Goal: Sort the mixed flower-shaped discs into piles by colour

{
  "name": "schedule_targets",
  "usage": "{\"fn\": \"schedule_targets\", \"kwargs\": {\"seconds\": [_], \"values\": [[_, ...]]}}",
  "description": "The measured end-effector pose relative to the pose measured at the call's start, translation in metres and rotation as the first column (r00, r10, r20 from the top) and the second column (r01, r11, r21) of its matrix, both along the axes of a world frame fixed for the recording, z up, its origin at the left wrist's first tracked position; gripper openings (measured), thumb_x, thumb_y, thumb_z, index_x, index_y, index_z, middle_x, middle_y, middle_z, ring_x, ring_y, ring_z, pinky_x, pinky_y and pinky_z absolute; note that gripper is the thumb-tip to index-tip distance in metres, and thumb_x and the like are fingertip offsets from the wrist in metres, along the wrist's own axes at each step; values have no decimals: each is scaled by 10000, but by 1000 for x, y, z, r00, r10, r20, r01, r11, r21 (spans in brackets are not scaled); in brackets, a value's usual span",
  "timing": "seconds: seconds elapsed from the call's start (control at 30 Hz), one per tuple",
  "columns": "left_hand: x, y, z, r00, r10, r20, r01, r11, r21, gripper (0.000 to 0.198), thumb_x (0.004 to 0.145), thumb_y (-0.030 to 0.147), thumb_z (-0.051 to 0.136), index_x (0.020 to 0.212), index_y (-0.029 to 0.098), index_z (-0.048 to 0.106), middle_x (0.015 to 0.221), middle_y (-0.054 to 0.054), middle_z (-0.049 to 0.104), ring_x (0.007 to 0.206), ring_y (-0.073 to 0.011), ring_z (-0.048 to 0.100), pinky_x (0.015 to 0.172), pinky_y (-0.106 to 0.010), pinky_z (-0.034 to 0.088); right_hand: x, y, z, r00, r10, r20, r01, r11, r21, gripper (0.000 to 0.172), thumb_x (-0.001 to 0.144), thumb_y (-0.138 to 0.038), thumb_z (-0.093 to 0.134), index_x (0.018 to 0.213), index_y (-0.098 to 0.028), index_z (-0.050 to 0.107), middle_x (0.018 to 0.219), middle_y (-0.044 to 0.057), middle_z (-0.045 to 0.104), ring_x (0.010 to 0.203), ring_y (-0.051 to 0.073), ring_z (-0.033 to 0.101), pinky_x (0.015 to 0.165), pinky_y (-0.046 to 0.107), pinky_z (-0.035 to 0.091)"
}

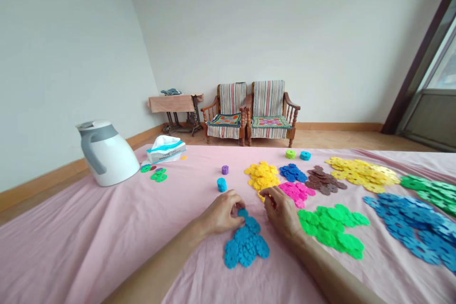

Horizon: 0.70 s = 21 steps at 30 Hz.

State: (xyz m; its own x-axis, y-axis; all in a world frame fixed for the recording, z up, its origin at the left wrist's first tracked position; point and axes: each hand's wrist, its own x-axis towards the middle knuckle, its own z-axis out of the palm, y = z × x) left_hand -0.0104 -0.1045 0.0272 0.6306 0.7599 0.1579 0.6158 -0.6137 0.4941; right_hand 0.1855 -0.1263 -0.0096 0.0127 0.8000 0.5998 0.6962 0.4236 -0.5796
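My left hand is closed at the top of a pile of blue notched plastic discs, its thumb and fingers around a small blue disc stack. My right hand has its fingers curled near the front edge of the yellow disc pile; whatever lies between them is hidden. Just beyond that hand are pink discs, and bright green discs spread to its right. A short upright blue stack stands past my left hand, with a purple stack behind it.
A white and grey jug stands at the left beside a tissue pack. Several more piles, dark blue, brown, yellow and large blue, cover the right side. Green and blue stacks stand at the back.
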Motion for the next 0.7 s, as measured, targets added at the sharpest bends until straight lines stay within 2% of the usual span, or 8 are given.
{"fn": "schedule_targets", "kwargs": {"seconds": [0.13,0.23,0.47,0.6,0.7], "values": [[2,0,-5,1000,-6,7,6,998,61,221,571,152,644,786,157,592,759,-10,549,703,-147,509,623,-229,408,1,0,0,1000,3,-4,-3,1000,-11,249,794,-150,388,829,-161,634,777,47,629,701,153,594,632,250,432],[-2,1,-4,1000,14,27,-15,998,56,196,571,147,625,760,156,575,724,0,540,642,-127,502,575,-216,398,1,0,0,1000,-8,6,8,1000,-6,249,793,-153,390,827,-163,636,762,43,627,676,149,586,609,245,423],[-44,23,12,965,233,119,-243,967,72,191,589,107,576,774,153,570,729,16,550,614,-100,512,580,-203,418,2,0,1,1000,-11,6,11,1000,0,249,767,-150,397,809,-176,641,744,33,636,641,139,573,586,237,411],[-67,36,9,925,373,74,-379,921,95,195,590,98,562,775,160,560,693,34,546,585,-96,503,561,-197,404,2,0,1,1000,-4,11,4,1000,-19,247,768,-142,397,816,-177,636,747,34,635,639,140,570,591,237,410],[-73,39,3,925,378,27,-378,916,134,175,580,95,562,741,161,553,683,33,543,581,-97,495,555,-198,391,2,0,2,1000,4,12,-3,999,-32,244,779,-146,397,822,-166,636,745,38,631,637,141,567,592,237,409]]}}
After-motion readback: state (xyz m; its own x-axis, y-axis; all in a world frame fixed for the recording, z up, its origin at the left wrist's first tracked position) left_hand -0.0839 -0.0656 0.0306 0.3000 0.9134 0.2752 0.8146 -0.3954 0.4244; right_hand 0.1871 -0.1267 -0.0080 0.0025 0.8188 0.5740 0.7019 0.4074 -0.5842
